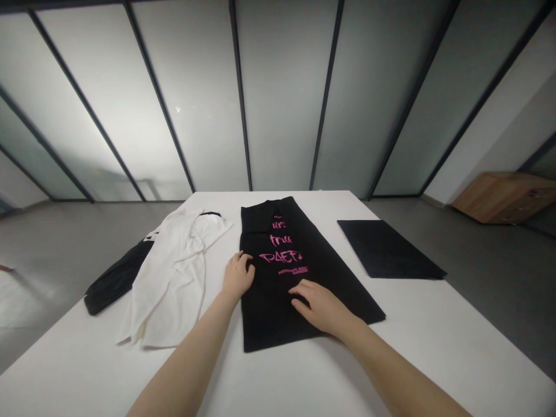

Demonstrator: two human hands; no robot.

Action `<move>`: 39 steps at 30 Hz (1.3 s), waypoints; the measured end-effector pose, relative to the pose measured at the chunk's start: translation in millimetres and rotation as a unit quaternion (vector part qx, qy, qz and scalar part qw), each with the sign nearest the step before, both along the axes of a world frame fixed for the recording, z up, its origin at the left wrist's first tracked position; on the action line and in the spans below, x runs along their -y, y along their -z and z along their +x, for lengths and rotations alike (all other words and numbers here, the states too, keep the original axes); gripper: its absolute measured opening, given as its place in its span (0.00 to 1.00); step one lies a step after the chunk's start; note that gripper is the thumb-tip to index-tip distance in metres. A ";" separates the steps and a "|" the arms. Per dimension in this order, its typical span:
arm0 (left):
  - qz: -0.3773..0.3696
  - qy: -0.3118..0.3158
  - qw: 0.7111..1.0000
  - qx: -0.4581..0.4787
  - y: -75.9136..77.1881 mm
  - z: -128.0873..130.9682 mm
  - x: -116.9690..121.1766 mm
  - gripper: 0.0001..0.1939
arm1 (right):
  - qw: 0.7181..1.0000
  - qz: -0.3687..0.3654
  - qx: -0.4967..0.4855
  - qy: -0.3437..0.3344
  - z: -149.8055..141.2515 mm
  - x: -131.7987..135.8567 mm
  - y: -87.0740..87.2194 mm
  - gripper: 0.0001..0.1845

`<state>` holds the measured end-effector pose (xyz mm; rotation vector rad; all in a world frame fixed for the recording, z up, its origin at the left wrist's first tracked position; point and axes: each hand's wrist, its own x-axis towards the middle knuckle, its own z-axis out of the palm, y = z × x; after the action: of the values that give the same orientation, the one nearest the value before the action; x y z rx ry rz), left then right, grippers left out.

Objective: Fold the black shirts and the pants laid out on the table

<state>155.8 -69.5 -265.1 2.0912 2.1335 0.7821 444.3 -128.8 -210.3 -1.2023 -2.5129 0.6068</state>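
Note:
A long black folded garment [269, 313] with pink printed lettering lies flat in the middle of the white table [434, 330]. My left hand [238, 277] sits at its left edge, with the fingers curled against the cloth. My right hand [319, 307] lies on the lower right part of the same garment, palm down. Left of it, a crumpled white garment [167, 278] lies partly over a black garment [117, 278]. Neither hand touches these.
A flat black folded cloth [384, 249] lies at the table's right side. The table ends in straight edges above a grey floor [69, 231]. Frosted glass panels [282, 98] stand behind it, and a low wooden cabinet [506, 197] stands at the far right.

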 end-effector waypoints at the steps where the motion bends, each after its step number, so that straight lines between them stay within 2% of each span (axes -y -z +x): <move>1: 0.002 -0.002 1.000 0.000 0.9 -0.3 -0.4 0.17 | 1.000 -0.011 -0.009 -0.015 -1.4 1.3 0.5 0.17; 8: -0.033 -0.057 0.997 -0.040 3.8 6.0 2.9 0.20 | 0.987 -0.024 -0.033 -0.153 -22.4 18.1 2.9 0.16; 12: -0.045 -0.064 0.996 -0.049 3.7 9.5 3.7 0.21 | 0.981 -0.012 -0.024 -0.191 -38.1 32.5 3.2 0.23; 16: -0.032 -0.056 0.997 -0.042 4.5 7.6 1.6 0.20 | 0.983 -0.008 0.014 -0.184 -49.9 43.0 7.2 0.30; 21: -0.007 -0.032 0.999 -0.012 6.8 1.2 -2.9 0.17 | 0.992 -0.006 0.067 -0.110 -71.3 58.5 9.9 0.38; 25: -0.001 -0.028 1.000 0.000 7.5 -2.1 -4.2 0.16 | 0.995 -0.008 0.090 -0.043 -92.1 72.4 13.4 0.35; 28: -0.005 -0.024 1.000 0.009 7.9 -3.6 -4.4 0.16 | 0.996 -0.006 0.083 -0.036 -101.4 76.0 18.9 0.29; 31: -0.011 -0.019 1.000 0.010 8.1 -5.2 -5.3 0.16 | 0.995 0.021 0.080 -0.062 -105.1 75.4 23.2 0.16; 33: -0.016 -0.018 1.000 0.012 7.8 -6.6 -6.6 0.16 | 0.991 0.039 0.082 -0.094 -106.0 74.4 24.1 0.11; 39: -0.018 -0.014 0.999 0.043 5.5 -12.3 -12.1 0.15 | 0.982 0.046 0.083 -0.164 -102.3 71.8 18.2 0.08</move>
<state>143.5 -57.4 -270.6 1.9772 2.1199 0.8131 342.0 -200.6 -228.5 -0.8438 -2.8747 0.4738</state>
